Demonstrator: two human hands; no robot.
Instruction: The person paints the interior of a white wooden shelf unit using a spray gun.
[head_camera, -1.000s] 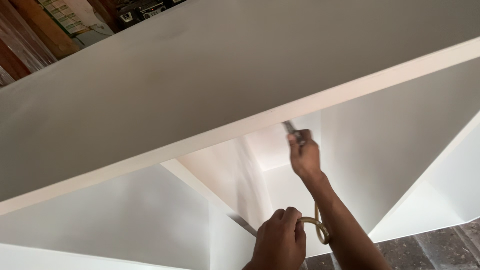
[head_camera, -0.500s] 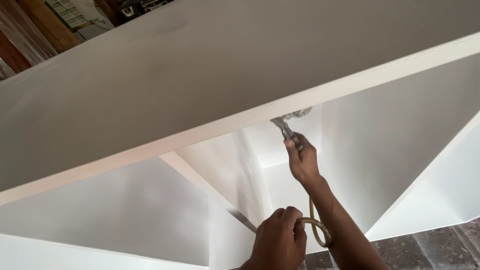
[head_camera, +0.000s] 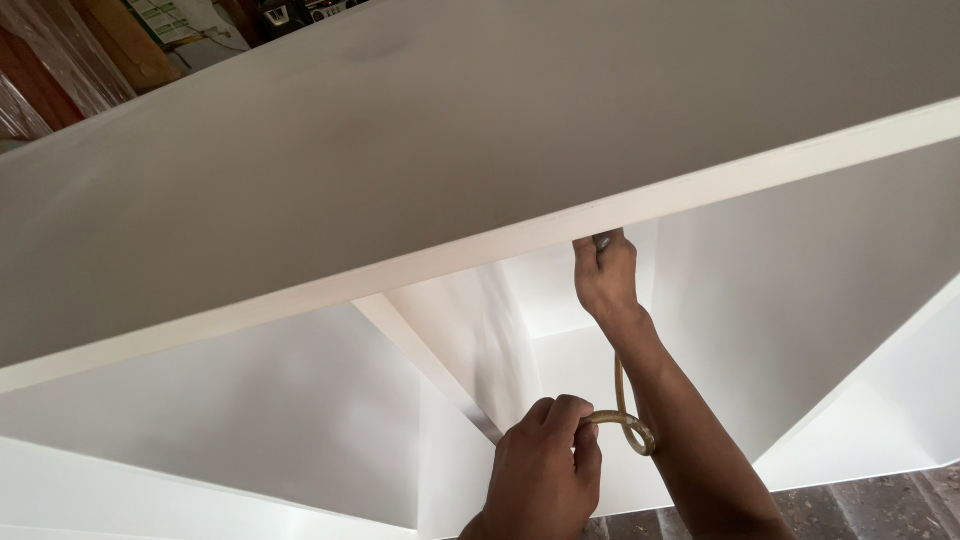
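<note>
Right hand (head_camera: 604, 272) clamped on a grey tool, seemingly, under the white cabinet's top panel (head_camera: 420, 150); left hand (head_camera: 545, 475) grips the looped hose (head_camera: 628, 425).

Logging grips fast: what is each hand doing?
Left hand: closed on the looped hose.
Right hand: closed on a tool, mostly hidden under the white panel.
</note>
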